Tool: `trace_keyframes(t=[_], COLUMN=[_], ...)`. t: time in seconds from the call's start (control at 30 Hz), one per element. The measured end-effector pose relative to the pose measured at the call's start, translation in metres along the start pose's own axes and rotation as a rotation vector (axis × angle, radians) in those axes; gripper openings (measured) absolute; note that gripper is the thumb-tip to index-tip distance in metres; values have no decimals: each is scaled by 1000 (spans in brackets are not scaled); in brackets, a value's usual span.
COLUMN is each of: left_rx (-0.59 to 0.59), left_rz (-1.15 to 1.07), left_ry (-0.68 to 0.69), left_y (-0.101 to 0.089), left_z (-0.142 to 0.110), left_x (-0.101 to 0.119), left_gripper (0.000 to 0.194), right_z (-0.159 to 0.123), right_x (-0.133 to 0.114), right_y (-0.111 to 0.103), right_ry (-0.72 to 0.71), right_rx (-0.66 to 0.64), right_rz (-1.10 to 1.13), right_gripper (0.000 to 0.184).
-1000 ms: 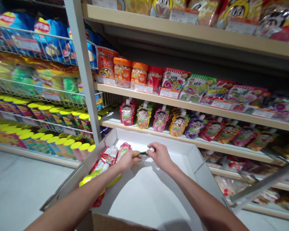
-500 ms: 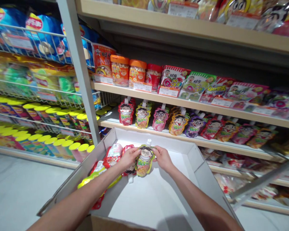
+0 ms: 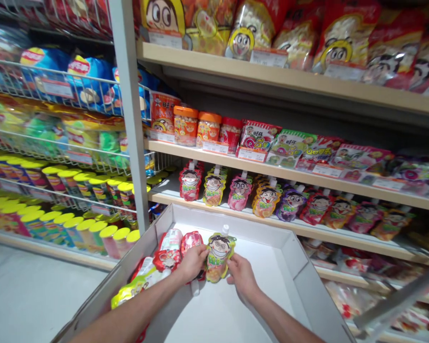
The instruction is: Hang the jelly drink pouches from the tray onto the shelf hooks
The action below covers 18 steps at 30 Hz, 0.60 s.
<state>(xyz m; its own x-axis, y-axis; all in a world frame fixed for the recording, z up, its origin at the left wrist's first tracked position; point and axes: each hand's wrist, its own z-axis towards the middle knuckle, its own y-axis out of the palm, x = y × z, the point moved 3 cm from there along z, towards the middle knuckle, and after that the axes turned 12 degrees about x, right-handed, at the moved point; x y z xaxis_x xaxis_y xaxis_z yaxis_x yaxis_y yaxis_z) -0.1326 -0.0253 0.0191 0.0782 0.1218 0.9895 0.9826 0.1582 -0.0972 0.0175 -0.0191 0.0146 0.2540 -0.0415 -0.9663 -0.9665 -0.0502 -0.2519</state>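
A yellow-green spouted jelly pouch (image 3: 219, 257) with a cartoon face stands upright above the floor of a white cardboard box (image 3: 271, 305), its white cap on top. My left hand (image 3: 194, 263) pinches its left edge. My right hand (image 3: 242, 275) closes on the lower right edge, fingertips partly behind it. Left of the pouch lie several red pouches (image 3: 167, 250) and a yellow-green pouch (image 3: 137, 287) in the box. One red pouch is partly covered by my left hand and forearm.
Behind the box, a low shelf holds rows of upright jelly pouches (image 3: 266, 200). Above them stand snack jars (image 3: 186, 126) and candy bags (image 3: 293, 147) on a shelf board. Wire racks with canisters (image 3: 109, 236) and chip bags (image 3: 87, 81) are at left, past a grey post (image 3: 130, 119).
The view has tilted up, so shelves and box sit lower in the picture. My right hand has slid from the pouch's upper edge to its lower right side; the pouch leans slightly.
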Motion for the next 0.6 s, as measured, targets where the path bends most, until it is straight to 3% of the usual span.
trace_keyframes(t=[0.17,0.3,0.43,0.6], left_rx=[173,315,482,610], left_rz=[5,81,263,447], left_ry=[172,253,327,325], left_y=[-17,-36,-49,-45], left_z=[12,40,71,98], left_x=[50,89,107,116], left_gripper=[26,23,19,22], right_z=[23,51,82,114], right_x=[-55,-97,-111,-114], right_y=[9,23,37,43], right_ry=[-177,-304,-341,-425], right_rx=[146,212,317,460], right_rz=[65,91,31,-86], right_gripper=[20,19,17,17])
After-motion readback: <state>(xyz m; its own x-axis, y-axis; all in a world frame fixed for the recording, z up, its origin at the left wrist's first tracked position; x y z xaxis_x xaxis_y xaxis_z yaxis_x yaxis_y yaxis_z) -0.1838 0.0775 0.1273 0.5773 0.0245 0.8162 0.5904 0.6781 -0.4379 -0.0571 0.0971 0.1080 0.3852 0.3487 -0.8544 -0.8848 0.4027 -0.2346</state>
